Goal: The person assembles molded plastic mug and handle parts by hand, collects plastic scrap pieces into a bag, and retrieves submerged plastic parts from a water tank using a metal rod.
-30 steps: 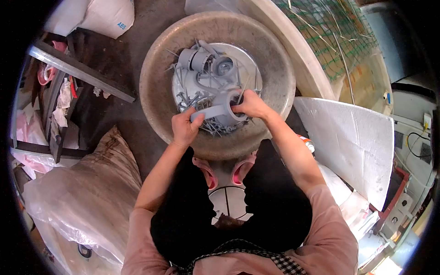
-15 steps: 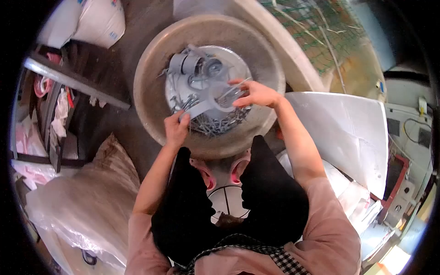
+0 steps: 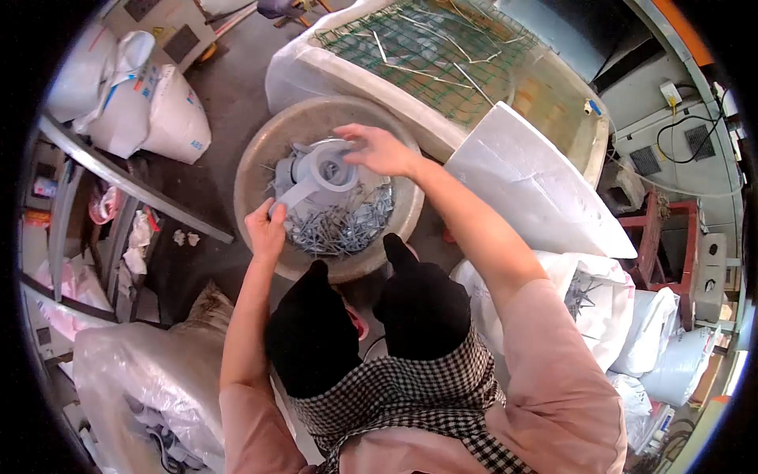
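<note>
My left hand (image 3: 266, 231) is closed around the handle of a pale grey plastic ring with a flat handle (image 3: 298, 192), held over a round basin (image 3: 257, 150). My right hand (image 3: 383, 150) is at the far right side of the ring, fingers apart and curved; whether a fingertip touches the rim cannot be made out. Below the ring lie many thin grey plastic offcuts (image 3: 343, 229), heaped in the basin. More grey round plastic pieces (image 3: 296, 162) lie behind the ring, partly hidden by it.
A white sheet panel (image 3: 545, 182) leans at the right, beside a tub with green netting (image 3: 395, 59). White sacks (image 3: 170, 118) stand at the upper left, near a metal rack (image 3: 142, 186). A clear plastic bag (image 3: 150, 371) holding grey parts lies at the lower left.
The view has shifted, so the basin now appears lower and more of the surroundings shows. My left hand still holds the handle; a thin pale strip near my right hand no longer shows.
</note>
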The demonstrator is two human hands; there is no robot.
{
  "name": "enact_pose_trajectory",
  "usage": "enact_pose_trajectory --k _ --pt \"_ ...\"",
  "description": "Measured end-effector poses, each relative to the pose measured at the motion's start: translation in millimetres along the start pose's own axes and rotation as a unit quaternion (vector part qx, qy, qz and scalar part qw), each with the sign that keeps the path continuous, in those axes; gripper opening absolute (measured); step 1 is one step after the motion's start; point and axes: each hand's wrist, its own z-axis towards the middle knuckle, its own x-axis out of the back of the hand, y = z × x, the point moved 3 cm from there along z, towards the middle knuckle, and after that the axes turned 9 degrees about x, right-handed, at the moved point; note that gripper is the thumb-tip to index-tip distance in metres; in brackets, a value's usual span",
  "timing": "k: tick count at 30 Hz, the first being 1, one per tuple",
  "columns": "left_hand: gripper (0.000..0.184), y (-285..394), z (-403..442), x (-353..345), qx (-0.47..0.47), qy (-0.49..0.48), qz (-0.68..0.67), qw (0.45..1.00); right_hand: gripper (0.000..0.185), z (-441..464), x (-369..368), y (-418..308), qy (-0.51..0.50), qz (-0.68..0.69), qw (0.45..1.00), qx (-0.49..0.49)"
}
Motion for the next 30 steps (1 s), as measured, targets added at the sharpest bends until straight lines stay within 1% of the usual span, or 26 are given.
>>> enact_pose_trajectory --k 2,3,5,6,8,9,10,11,12,13,14,15,16,17,18,19,20,21,22,23,24,25,26,28,29,30 --pt "0.041 18.8 4.1 9.4 -0.026 0.009 -0.010 1.000 0.054 -11.8 17.4 -35.0 0.011 -0.098 0.991 0.095" --pt "0.043 31.5 5.1 12.1 -0.063 0.005 -0.030 0.998 0.054 -18.7 24.9 -53.2 0.017 -0.100 0.990 0.101" --pt "0.046 63.7 4.1 13.3 -0.116 -0.001 -0.043 0.992 0.043 -37.8 46.8 -94.2 0.051 -0.236 0.955 0.172" --pt "0.046 89.9 3.8 12.0 -0.125 -0.007 -0.048 0.991 0.043 -45.5 62.6 -113.7 0.060 -0.243 0.953 0.169" --pt "0.050 144.1 1.2 5.1 -0.227 -0.007 -0.049 0.973 0.029 -59.9 96.1 -148.9 0.047 -0.396 0.904 0.155" --pt "0.049 164.2 1.6 -0.5 -0.211 -0.032 -0.025 0.977 0.026 -69.0 113.6 -163.7 0.063 -0.421 0.886 0.182" --pt "0.049 188.4 2.4 -9.8 -0.220 -0.036 -0.032 0.974 0.026 -78.7 134.9 -178.4 0.069 -0.430 0.883 0.178" --pt "0.039 229.9 -2.1 -18.9 -0.269 0.025 -0.036 0.962 0.027 -89.6 158.8 -191.9 0.080 -0.454 0.878 0.133" --pt "0.035 256.9 -4.1 -27.6 -0.314 0.086 -0.042 0.945 0.028 -102.2 183.6 -200.2 0.091 -0.476 0.871 0.087" --pt "0.035 264.1 -3.2 -36.0 -0.317 0.080 -0.049 0.944 0.027 -116.3 212.0 -204.4 0.136 -0.473 0.868 0.065" --pt "0.031 265.7 -2.4 -43.5 -0.285 0.046 -0.070 0.955 0.025 -130.4 243.3 -202.4 0.180 -0.470 0.863 0.044" --pt "0.028 265.5 -0.9 -52.4 -0.252 0.010 -0.090 0.963 0.023 -144.2 276.4 -190.7 0.194 -0.465 0.862 0.053" --pt "0.028 262.9 -0.8 -61.8 -0.256 0.004 -0.094 0.962 0.022 -157.7 307.3 -174.9 0.209 -0.459 0.861 0.060" --pt "0.026 255.7 -2.7 -74.6 -0.254 -0.028 -0.047 0.966 0.022 -170.6 331.8 -159.2 0.212 -0.461 0.860 0.052" --pt "0.024 245.8 -4.5 -86.4 -0.253 -0.058 0.001 0.966 0.023 -181.9 354.2 -137.3 0.180 -0.441 0.877 -0.057" --pt "0.023 228.1 -3.0 -98.1 -0.221 -0.079 0.024 0.972 0.024 -191.2 372.4 -115.5 0.148 -0.416 0.882 -0.164" --pt "0.023 209.9 -0.2 -109.7 -0.189 -0.098 0.046 0.976 0.024 -198.4 378.7 -94.8 0.125 -0.370 0.900 -0.193" --pt "0.023 198.4 2.3 -117.6 -0.194 -0.100 0.042 0.975 0.022 -202.9 377.9 -76.6 0.112 -0.320 0.914 -0.224" --pt "0.022 185.4 5.2 -125.6 -0.153 -0.121 0.031 0.980 0.021 -204.4 380.1 -44.9 0.070 -0.365 0.900 -0.226" --pt "0.021 175.8 9.1 -134.3 -0.110 -0.142 0.022 0.983 0.022 -205.1 381.2 -1.2 0.003 -0.452 0.877 -0.159" --pt "0.021 173.6 12.6 -140.0 -0.108 -0.146 0.021 0.983 0.024 -202.9 366.8 14.9 -0.007 -0.391 0.886 -0.249" --pt "0.021 174.1 16.4 -142.8 -0.109 -0.153 0.023 0.982 0.023 -202.2 362.1 62.4 -0.060 -0.429 0.874 -0.221" --pt "0.021 173.9 20.8 -146.5 -0.110 -0.160 0.025 0.981 0.022 -197.7 343.4 65.0 -0.058 -0.321 0.879 -0.347" --pt "0.022 166.8 29.7 -152.4 -0.096 -0.171 0.019 0.980 0.026 -193.0 317.5 89.3 0.000 -0.213 0.907 -0.364" --pt "0.022 163.1 32.9 -154.2 -0.100 -0.171 0.013 0.980 0.021 -190.0 306.2 99.8 0.002 -0.201 0.904 -0.377" --pt "0.023 160.2 35.4 -155.7 -0.105 -0.170 0.005 0.980 0.021 -185.1 297.9 114.2 -0.002 -0.198 0.903 -0.380"
